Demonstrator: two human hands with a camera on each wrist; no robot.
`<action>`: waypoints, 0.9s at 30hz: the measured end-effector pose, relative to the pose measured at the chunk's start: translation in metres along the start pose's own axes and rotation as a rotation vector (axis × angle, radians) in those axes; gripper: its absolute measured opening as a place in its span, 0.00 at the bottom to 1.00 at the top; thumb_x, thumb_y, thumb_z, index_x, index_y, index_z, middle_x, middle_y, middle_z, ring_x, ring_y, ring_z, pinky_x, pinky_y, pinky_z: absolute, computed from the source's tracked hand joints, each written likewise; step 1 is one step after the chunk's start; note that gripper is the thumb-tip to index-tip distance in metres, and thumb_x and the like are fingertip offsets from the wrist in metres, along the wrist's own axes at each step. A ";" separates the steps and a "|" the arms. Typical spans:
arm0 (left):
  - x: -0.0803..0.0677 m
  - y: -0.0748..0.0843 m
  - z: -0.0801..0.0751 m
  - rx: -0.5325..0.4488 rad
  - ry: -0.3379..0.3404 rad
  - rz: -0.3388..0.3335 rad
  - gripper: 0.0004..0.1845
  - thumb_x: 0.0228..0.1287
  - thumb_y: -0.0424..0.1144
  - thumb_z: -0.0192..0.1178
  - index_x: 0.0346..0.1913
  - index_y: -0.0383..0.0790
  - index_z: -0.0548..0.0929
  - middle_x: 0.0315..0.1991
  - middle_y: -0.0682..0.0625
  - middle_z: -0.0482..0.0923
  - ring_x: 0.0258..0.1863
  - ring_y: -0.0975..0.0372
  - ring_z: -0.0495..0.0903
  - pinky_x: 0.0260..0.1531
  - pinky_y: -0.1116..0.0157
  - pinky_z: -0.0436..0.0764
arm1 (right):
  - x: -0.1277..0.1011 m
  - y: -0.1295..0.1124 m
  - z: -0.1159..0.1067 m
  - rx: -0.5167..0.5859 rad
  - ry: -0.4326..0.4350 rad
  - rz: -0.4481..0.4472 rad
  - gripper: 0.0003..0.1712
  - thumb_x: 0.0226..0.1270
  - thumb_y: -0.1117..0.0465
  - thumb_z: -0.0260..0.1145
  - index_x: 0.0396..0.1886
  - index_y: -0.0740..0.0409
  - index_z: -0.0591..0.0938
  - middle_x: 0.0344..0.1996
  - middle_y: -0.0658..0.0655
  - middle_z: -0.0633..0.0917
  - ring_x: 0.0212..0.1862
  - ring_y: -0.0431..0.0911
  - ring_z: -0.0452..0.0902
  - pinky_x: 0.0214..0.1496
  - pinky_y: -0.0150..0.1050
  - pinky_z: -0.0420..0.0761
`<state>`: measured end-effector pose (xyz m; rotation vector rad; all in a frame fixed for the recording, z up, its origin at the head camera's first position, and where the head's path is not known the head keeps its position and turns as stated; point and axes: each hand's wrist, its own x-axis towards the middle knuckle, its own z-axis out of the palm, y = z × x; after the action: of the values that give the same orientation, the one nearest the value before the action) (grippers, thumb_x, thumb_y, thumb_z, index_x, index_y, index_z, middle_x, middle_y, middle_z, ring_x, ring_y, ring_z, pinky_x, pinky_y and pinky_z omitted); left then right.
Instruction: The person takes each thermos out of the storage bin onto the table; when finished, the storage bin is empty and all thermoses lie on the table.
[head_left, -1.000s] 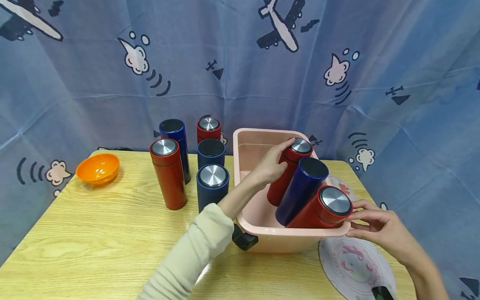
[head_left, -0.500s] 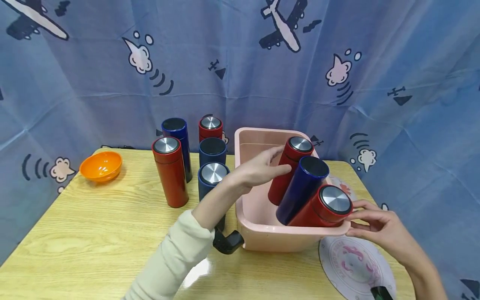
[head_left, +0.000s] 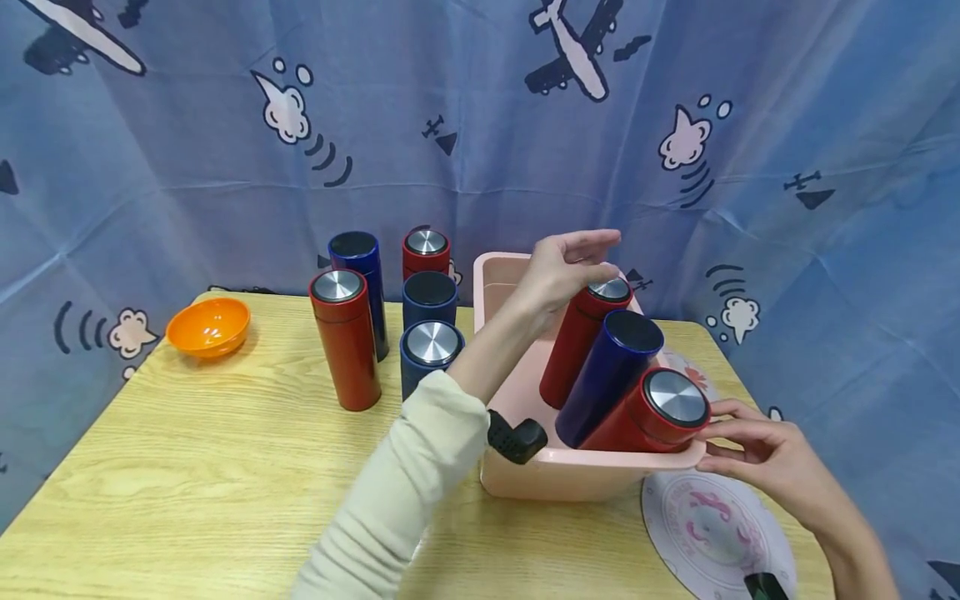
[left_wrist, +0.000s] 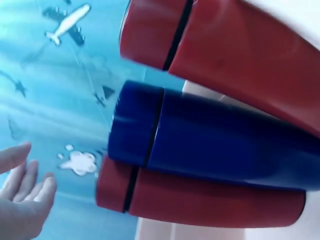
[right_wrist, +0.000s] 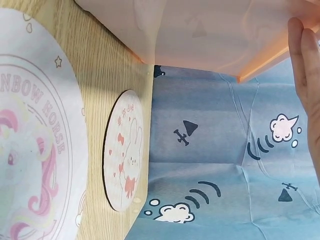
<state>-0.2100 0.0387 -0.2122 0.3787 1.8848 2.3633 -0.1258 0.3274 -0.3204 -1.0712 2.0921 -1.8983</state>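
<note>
My left hand (head_left: 562,271), fingers stretched out, hovers over the silver-topped lid of the rear red thermos (head_left: 577,346) in the pink bin (head_left: 592,477). The left wrist view shows those fingers (left_wrist: 30,192) apart from the bottles, holding nothing. Beside that thermos lean a blue thermos (head_left: 611,379) and a front red thermos (head_left: 660,412), its lid near the bin's front right corner. There my right hand (head_left: 772,458) touches the rim with extended fingertips, next to that lid. From the right wrist, straight fingers (right_wrist: 302,55) lie at the bin's edge.
Left of the bin stand several upright thermoses, among them a red one (head_left: 347,342) and a dark blue one (head_left: 431,354). An orange bowl (head_left: 208,327) sits at the table's far left. A round rainbow-horse mat (head_left: 712,529) lies right of the bin; a curtain hangs behind.
My left hand first touched the rear red thermos near its lid, then drew back left of it, and now has risen over the lid. The right hand has stayed at the rim.
</note>
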 end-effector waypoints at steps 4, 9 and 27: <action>0.020 -0.008 0.000 -0.016 0.050 -0.032 0.26 0.53 0.16 0.62 0.57 0.33 0.80 0.57 0.43 0.78 0.62 0.57 0.73 0.56 0.68 0.75 | -0.001 -0.002 0.000 0.001 0.004 0.011 0.23 0.48 0.92 0.58 0.46 0.80 0.79 0.53 0.58 0.75 0.57 0.42 0.72 0.51 0.39 0.80; 0.035 -0.024 -0.004 0.001 0.070 -0.139 0.32 0.50 0.13 0.61 0.60 0.36 0.79 0.61 0.45 0.75 0.65 0.56 0.69 0.61 0.64 0.72 | 0.000 -0.004 0.001 -0.004 0.003 0.029 0.22 0.49 0.91 0.59 0.46 0.80 0.79 0.53 0.57 0.75 0.57 0.41 0.72 0.52 0.40 0.79; 0.039 -0.034 -0.007 0.129 -0.030 -0.284 0.40 0.45 0.12 0.62 0.65 0.40 0.74 0.61 0.44 0.75 0.59 0.55 0.73 0.59 0.62 0.74 | 0.000 -0.004 0.000 -0.009 0.002 0.029 0.21 0.47 0.91 0.61 0.44 0.80 0.79 0.52 0.55 0.76 0.57 0.40 0.71 0.52 0.41 0.79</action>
<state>-0.2517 0.0489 -0.2419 0.1429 1.9368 2.0510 -0.1243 0.3270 -0.3165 -1.0351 2.1071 -1.8801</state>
